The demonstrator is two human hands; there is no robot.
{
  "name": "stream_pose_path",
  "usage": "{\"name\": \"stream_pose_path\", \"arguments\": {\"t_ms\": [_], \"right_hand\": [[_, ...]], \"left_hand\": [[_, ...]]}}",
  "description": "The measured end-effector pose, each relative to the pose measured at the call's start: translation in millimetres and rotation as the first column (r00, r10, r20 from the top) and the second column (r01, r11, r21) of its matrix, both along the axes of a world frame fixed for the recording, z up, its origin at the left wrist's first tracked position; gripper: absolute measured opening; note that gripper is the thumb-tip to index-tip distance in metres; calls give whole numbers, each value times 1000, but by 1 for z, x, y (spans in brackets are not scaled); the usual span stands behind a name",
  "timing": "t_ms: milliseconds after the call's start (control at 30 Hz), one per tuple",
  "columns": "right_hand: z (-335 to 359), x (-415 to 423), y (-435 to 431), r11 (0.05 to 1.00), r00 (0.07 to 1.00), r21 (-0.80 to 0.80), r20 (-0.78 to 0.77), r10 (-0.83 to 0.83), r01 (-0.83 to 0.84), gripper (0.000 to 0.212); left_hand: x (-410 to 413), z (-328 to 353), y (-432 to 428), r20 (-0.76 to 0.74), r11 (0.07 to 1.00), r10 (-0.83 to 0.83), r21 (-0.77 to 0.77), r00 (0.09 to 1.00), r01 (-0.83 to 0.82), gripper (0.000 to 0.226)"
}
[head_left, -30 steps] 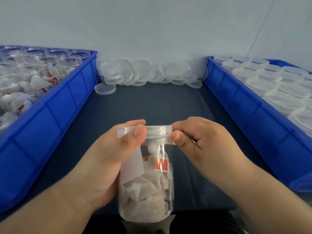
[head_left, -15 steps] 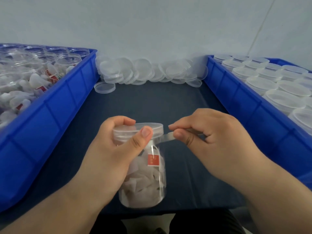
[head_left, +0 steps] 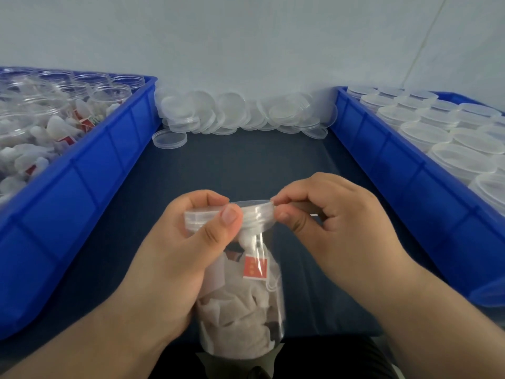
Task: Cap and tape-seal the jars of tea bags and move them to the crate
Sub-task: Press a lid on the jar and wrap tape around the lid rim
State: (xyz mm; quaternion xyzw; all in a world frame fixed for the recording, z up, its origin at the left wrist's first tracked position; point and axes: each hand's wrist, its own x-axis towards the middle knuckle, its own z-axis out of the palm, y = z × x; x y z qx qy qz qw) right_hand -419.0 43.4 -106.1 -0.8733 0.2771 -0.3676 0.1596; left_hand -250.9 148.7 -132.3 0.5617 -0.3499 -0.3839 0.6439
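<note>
- Held the jar [head_left: 246,296] of tea bags [head_left: 240,318] upright in the left hand [head_left: 175,258], fingers and thumb curled round the neck and the cap [head_left: 257,212], base seemingly clear of the desk [head_left: 246,165].
- Kept the same grip as half a second before, with the cap seated and the thumb pressed on its near side.
- Closed the gap between the two hands: brought the right hand [head_left: 333,222] from a short way off to the cap itself, fingertips touching the rim on the side away from the left thumb.
- Pinched the tape [head_left: 300,207] narrowly between right thumb and forefinger; saw only a pale sliver of it inside the pinch.
- Lost sight of the taut strip that had bridged cap and right hand a moment earlier, so probably laid that length down along the cap's edge; could not make out clear tape against clear plastic.
- Judged the seal as under way but unfinished: more winding or a press-down and tear likely still to come, with wrinkling or a loose end as the risks.
- Had not yet moved this jar across.
- Left the right crate [head_left: 410,187] of capped jars just beyond the right hand as the likely place for it.
- Left the left crate [head_left: 82,173], holding uncapped jars, beyond the left hand.
- Left the loose lids [head_left: 240,113] heaped well ahead of both hands.
</note>
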Motion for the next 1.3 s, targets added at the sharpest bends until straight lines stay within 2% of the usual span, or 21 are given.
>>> {"name": "stream_pose_path", "arguments": {"t_ms": [133,267,433,600,667,733,800,900,967,1067,1200,1300], "right_hand": [[0,3,1,998,998,63,-67,4,0,40],[1,6,3,999,980,49,-197,0,10,61],[-2,5,9,994,964,-79,-248,-94,77,49],[-1,6,10,996,973,-64,-220,-72,59,45],[-1,6,12,995,968,-71,-237,-84,69,46],[1,5,13,997,959,-34,-274,-77,70,45],[7,3,9,990,947,125,-319,-28,71,42],[15,-5,-2,900,965,436,-241,107,9,30],[21,-12,-7,876,982,478,-121,142,-68,24],[23,-19,-9,887,985,443,-47,164,-126,24],[21,-18,-5,965,992,255,-93,84,-58,27],[19,-13,-1,976,997,217,-65,49,-34,33]], "left_hand": [[4,5,2,61,997,-29,-66,998,33,83],[7,0,1,26,995,-63,-77,998,65,103],[7,-3,-3,120,997,-79,-14,990,81,108],[11,-5,-3,125,1000,-25,-15,992,27,94],[9,-1,-1,213,1000,-3,-2,977,4,96],[8,3,0,335,998,-1,53,942,-18,95],[7,4,-1,364,997,4,68,932,-31,91],[8,-1,-2,269,999,18,40,963,-30,91],[8,-2,-3,141,999,14,36,990,-19,91],[5,-3,-5,0,999,-8,46,1000,8,89],[1,0,-3,-141,998,-53,19,989,56,78],[-1,4,0,-184,996,-91,-21,979,88,96]]}}
